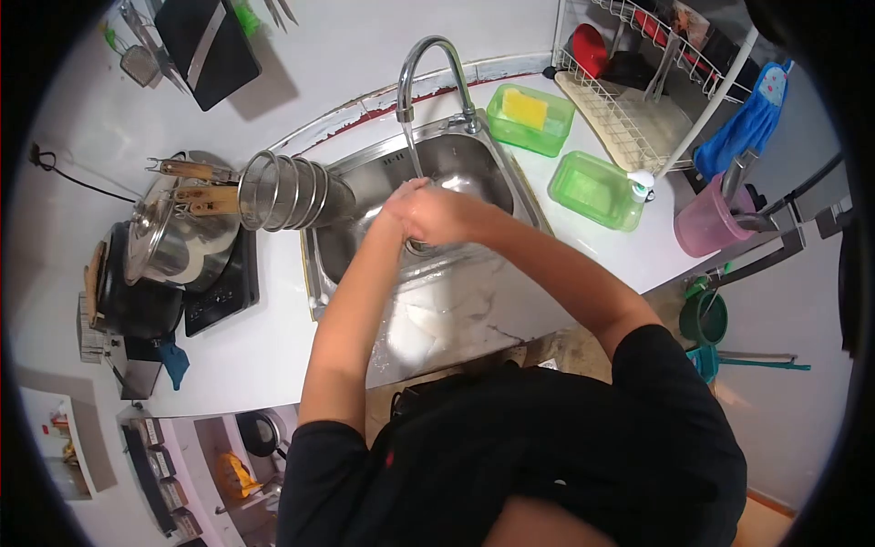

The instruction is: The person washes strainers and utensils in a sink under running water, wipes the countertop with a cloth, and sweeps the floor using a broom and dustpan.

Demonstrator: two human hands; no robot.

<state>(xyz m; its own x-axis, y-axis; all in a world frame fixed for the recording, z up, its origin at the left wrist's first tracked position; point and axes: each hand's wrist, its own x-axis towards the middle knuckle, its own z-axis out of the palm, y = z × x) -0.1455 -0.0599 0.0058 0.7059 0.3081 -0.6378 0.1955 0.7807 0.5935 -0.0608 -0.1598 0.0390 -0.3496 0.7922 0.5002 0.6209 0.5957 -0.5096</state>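
Observation:
Water runs from the curved metal faucet (436,46) into the steel sink (351,173). Under the stream, my right hand (441,217) is closed over my left hand (404,198), and the two are pressed together above the basin. Most of the left hand's fingers are hidden, so I cannot see how they are bent. No tool or dish shows between the hands. Wet patches shine on the counter (437,333) just in front of the sink.
Several wire strainers (287,191) with wooden handles jut over the sink's left side, beside a steel pot (196,242). To the right are a green tub (538,144) with a yellow sponge (524,108), another green tub (592,205), a pump bottle (640,185), a pink container (706,223) and a dish rack (629,137).

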